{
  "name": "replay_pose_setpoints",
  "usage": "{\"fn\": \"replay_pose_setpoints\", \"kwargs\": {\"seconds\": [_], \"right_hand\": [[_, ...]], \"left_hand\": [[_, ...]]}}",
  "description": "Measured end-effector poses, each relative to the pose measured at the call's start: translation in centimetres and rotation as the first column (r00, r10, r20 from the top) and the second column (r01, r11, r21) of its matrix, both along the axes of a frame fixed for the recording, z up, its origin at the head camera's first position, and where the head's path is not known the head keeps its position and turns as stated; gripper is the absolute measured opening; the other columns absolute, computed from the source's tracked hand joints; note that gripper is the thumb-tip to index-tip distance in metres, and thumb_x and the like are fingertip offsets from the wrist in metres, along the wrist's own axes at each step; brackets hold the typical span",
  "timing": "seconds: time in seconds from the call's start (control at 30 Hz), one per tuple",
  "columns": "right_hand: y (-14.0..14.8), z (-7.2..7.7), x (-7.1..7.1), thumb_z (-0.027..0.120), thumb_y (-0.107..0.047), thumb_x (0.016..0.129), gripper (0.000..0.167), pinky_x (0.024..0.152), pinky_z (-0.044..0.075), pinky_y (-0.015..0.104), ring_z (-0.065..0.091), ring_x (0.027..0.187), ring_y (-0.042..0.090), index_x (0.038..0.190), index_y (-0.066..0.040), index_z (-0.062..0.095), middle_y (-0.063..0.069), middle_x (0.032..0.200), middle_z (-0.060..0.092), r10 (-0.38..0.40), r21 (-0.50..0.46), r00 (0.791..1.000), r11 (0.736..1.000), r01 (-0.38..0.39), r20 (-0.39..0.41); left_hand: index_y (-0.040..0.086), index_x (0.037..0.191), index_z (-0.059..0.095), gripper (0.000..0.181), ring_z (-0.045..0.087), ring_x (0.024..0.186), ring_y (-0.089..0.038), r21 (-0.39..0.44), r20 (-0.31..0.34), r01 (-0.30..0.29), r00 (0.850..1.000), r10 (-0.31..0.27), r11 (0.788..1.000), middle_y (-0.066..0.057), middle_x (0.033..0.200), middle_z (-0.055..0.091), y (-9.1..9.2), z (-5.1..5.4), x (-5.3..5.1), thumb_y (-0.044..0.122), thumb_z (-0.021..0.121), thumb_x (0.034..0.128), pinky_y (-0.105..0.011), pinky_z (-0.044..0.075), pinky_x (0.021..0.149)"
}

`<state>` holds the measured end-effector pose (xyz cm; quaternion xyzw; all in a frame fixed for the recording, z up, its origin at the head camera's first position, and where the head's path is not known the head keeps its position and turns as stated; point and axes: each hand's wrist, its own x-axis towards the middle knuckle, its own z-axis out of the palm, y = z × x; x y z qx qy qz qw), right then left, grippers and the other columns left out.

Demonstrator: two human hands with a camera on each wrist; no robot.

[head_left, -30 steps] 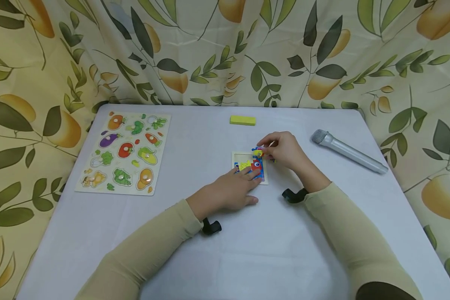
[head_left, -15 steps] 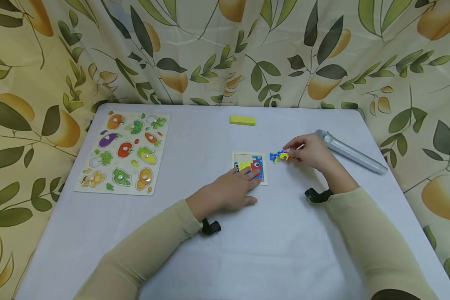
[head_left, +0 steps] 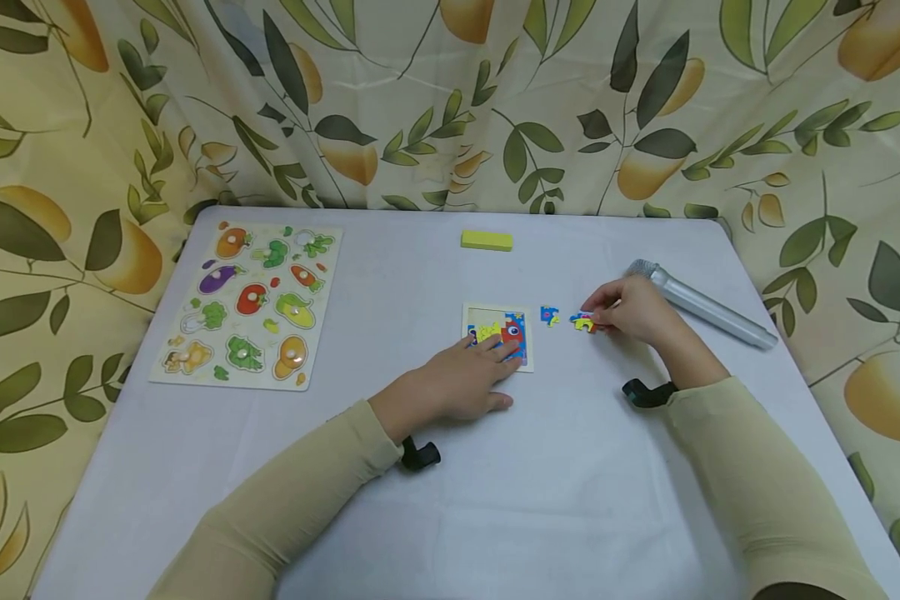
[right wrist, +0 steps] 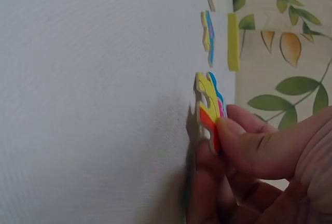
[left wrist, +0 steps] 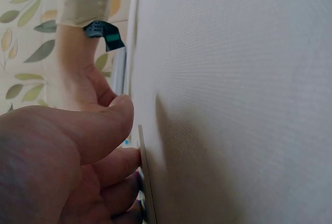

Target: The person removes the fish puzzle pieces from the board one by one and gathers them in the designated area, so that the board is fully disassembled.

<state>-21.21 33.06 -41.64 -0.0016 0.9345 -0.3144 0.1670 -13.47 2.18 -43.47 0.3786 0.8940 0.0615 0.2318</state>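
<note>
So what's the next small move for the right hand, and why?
Probably carry its puzzle piece to the frame: the right hand already pinches the piece, the frame's upper-left part looks bare, and the left hand rests across its lower part.

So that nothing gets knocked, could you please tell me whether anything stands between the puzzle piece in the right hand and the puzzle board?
Yes: a loose piece lies on the table between the board and the held piece. The left hand also lies over some of the board's near part.
</note>
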Motion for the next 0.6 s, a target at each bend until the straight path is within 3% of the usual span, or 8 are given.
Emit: {"fn": "replay_pose_setpoints", "kwargs": {"seconds": [0.2,0.6], "right_hand": [[-0.4,-0.5,0.1,0.073,0.002,0.095,0.015,0.069,0.048,0.029,0.056,0.09,0.027,0.107,-0.001,0.081,0.015,0.1,0.071,-0.013,0.08,0.998,0.997,0.018,-0.065],[-0.8,-1.3,0.0,0.073,-0.001,0.096,0.01,0.075,0.046,0.033,0.059,0.091,0.028,0.105,-0.003,0.078,0.013,0.093,0.072,0.018,0.132,0.995,0.991,-0.004,-0.099]], "left_hand": [[0.027,0.172,0.028,0.075,0.011,0.171,-0.023,0.009,-0.004,-0.001,1.0,0.001,1.0,0.007,0.183,0.016,0.0,-0.3,0.0,0.057,0.054,0.1083,-0.053,0.011,0.138],[0.027,0.172,0.028,0.074,0.012,0.171,-0.024,0.004,-0.007,-0.002,1.0,0.002,1.0,0.006,0.183,0.016,0.0,-0.2,0.1,0.056,0.054,0.1088,-0.053,0.011,0.138]]}}
